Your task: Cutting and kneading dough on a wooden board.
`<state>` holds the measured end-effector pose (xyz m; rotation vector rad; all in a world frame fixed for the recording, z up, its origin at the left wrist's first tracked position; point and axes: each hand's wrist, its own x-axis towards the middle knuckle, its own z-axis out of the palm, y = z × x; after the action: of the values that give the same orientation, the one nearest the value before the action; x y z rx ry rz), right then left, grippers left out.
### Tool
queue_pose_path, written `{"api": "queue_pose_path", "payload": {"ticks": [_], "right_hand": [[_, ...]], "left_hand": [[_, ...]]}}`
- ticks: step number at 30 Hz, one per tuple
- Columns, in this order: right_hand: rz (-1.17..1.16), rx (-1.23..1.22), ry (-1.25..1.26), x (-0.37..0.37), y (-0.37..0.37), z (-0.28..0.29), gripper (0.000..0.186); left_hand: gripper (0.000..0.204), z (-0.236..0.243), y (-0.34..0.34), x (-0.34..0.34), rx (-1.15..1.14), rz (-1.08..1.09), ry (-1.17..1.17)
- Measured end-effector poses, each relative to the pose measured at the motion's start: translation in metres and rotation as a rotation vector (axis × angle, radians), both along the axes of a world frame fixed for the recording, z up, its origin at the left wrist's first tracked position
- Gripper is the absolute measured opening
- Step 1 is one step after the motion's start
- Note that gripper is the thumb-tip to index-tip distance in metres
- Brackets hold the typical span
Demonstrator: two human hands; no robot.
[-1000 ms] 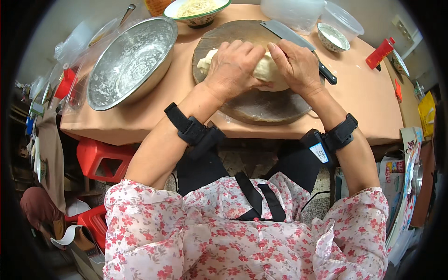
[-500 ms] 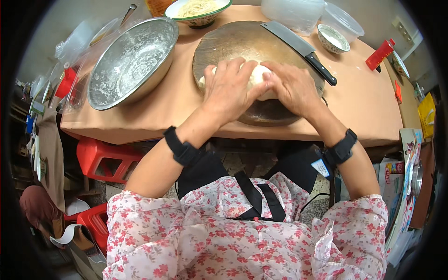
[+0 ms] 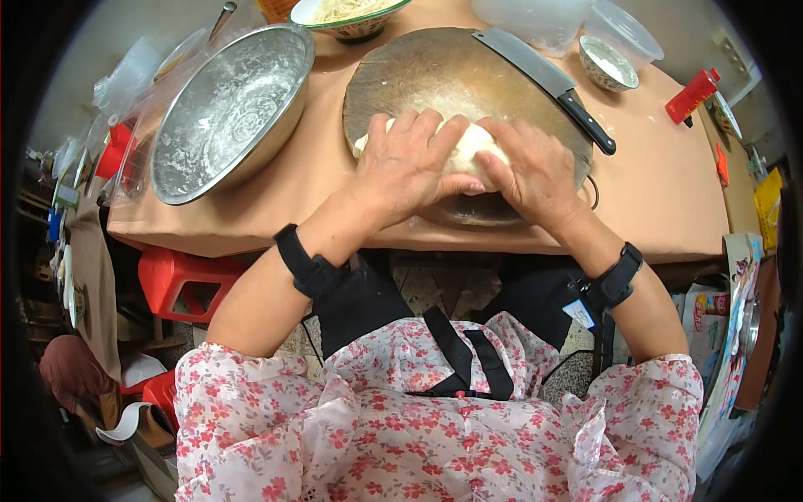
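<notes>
A pale lump of dough (image 3: 470, 153) lies on a round wooden chopping board (image 3: 393, 79) in front of me. My left hand (image 3: 408, 159) grips its left part, fingers curved over the top and thumb along the near side. Around the right end, my right hand (image 3: 535, 167) is wrapped, its thumb pressed on the dough near the middle. Much of the dough is hidden under both hands. A cleaver (image 3: 529, 65) with a black handle rests across the board's right edge, just beyond my right hand.
Left of the board stands a large metal bowl (image 3: 288, 109) dusted with flour. A green-rimmed bowl (image 3: 355, 31) of noodles is behind it. To the right are a small patterned bowl (image 3: 619, 77), clear plastic tubs (image 3: 633, 33) and a red bottle (image 3: 690, 96).
My hands have moved slightly apart, baring more of the dough between them. My right hand has shifted a little rightward, and the view has moved slightly.
</notes>
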<state>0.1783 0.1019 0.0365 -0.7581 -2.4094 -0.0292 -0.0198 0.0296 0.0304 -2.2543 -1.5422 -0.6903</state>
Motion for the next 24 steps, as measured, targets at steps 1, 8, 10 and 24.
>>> {"api": "queue_pose_path", "payload": {"ticks": [1, 8, 10, 24], "right_hand": [[-0.02, -0.029, 0.031, -0.002, 0.007, 0.0, 0.036], [-0.094, -0.315, 0.027, -0.021, 0.054, 0.013, 0.052], [-0.094, -0.33, 0.048, -0.024, 0.059, 0.013, 0.051], [-0.051, -0.481, -0.026, -0.017, 0.011, 0.043, 0.051]], "left_hand": [[0.064, 0.002, 0.007, -0.001, 0.041, -0.023, -0.028], [0.063, 0.026, 0.051, -0.01, -0.386, 0.045, -0.236], [0.066, 0.028, 0.057, -0.01, -0.418, 0.102, -0.228], [0.047, 0.015, -0.006, -0.003, -0.152, 0.003, -0.266]]}}
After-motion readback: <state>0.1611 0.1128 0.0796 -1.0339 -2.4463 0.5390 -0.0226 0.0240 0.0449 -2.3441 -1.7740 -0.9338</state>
